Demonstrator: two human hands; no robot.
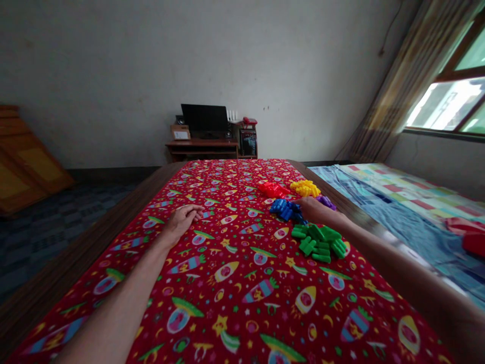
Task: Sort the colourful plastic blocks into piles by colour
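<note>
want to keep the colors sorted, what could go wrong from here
The right hand, crowded between the blue pieces and purple pieces, might mix them. The purple ones could get nudged toward the table's edge. The right forearm might brush the green pieces.

Head camera | above red cloth — faces forward, down | cloth near — wall far

Plain colours on a red cloth printed with rockets and stars
Red blocks, yellow blocks, blue blocks, purple blocks and green blocks; dark brown surface; patchwork bed cover in cream, green and red.
</note>
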